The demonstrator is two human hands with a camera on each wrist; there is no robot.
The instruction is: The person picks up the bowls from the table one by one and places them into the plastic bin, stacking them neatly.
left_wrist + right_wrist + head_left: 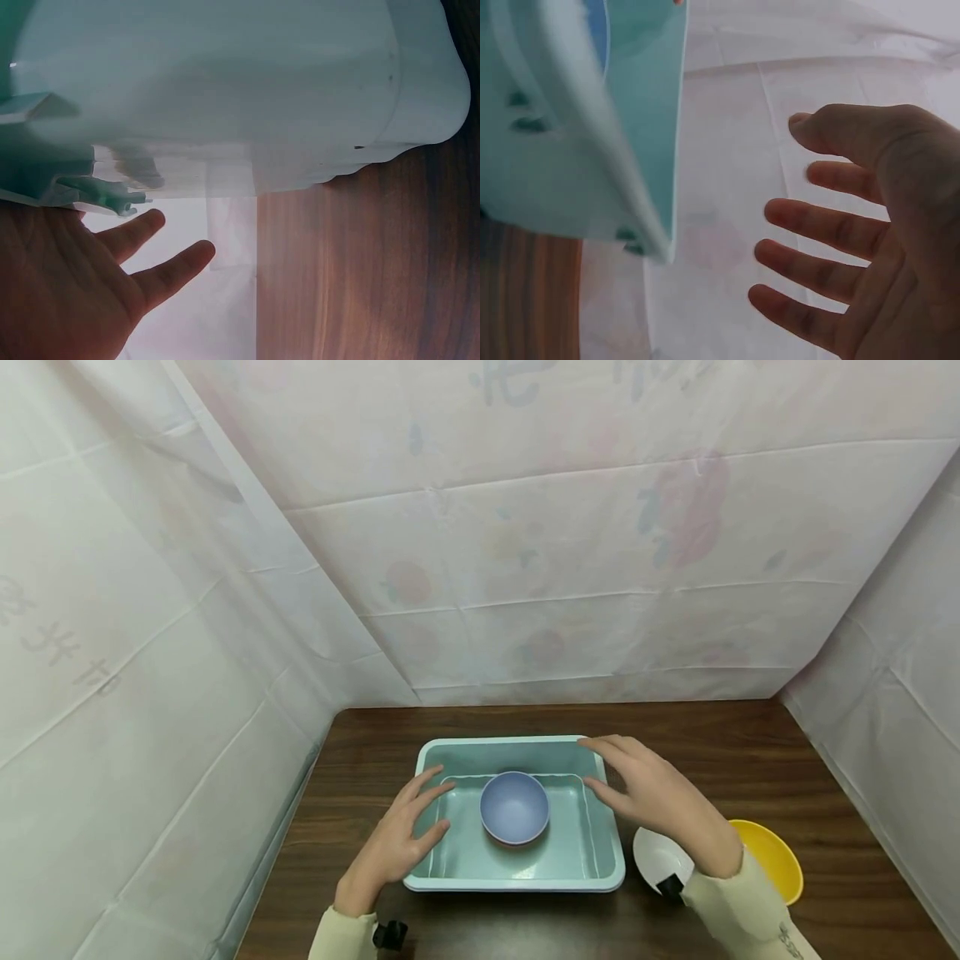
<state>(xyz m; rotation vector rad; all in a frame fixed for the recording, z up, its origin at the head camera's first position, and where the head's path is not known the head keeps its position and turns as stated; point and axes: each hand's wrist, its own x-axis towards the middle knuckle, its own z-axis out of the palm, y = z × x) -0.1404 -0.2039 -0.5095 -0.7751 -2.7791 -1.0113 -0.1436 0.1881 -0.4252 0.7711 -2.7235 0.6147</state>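
Note:
A light green rectangular basin (592,843) stands on the wooden table, with a blue-purple bowl (514,808) inside it near the middle. At the basin's left side is my left hand (397,839), fingers spread and overlapping the left rim in the head view. Its palm and two stretched fingers (176,276) show beside the basin's outer wall in the left wrist view. My right hand (645,785) hovers by the right rim, fingers apart and gently bent. In the right wrist view, a gap separates the fingers from the basin's edge (607,135), and they hold nothing.
Right of the basin, a white bowl (660,856) and a yellow bowl (772,860) stand on the dark wooden table (465,935), partly covered by my right forearm. White printed sheets (525,568) hang behind the table and along both sides.

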